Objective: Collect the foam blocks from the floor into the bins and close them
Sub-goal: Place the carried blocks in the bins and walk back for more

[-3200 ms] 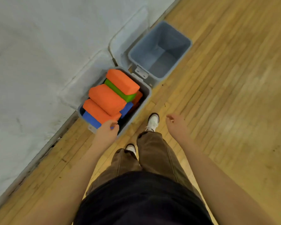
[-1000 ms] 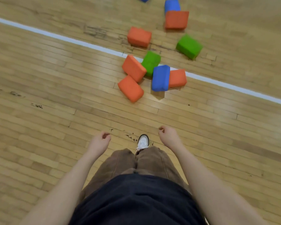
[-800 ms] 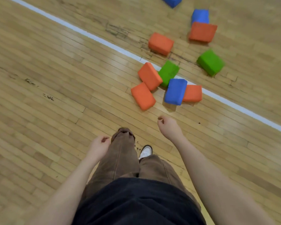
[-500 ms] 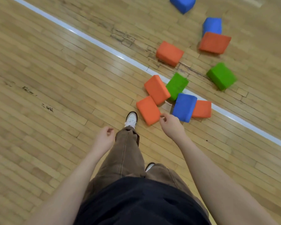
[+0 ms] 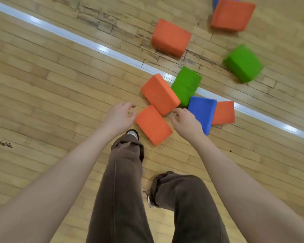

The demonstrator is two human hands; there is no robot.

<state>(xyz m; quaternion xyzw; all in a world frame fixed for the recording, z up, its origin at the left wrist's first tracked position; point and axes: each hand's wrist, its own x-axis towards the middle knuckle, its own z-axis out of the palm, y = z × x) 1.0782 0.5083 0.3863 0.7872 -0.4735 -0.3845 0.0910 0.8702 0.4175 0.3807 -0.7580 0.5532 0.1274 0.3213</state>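
From the head view, the step in hand looks like the reach for another pickup: the left hand and right hand hang either side of the nearest orange block, both empty with fingers loosely spread, neither plainly touching it. The next move probably calls for closing both hands on that block's long sides and lifting it clear. Taking this block as the landmark, a second orange block lies just beyond it, touching or nearly so, and could be nudged. A green block sits beyond that on the white floor line; a blue block lies just right, leaning on a small orange block. Further off are another orange block and a far green block. No bins are in sight. A shoe stands just left of the landmark.
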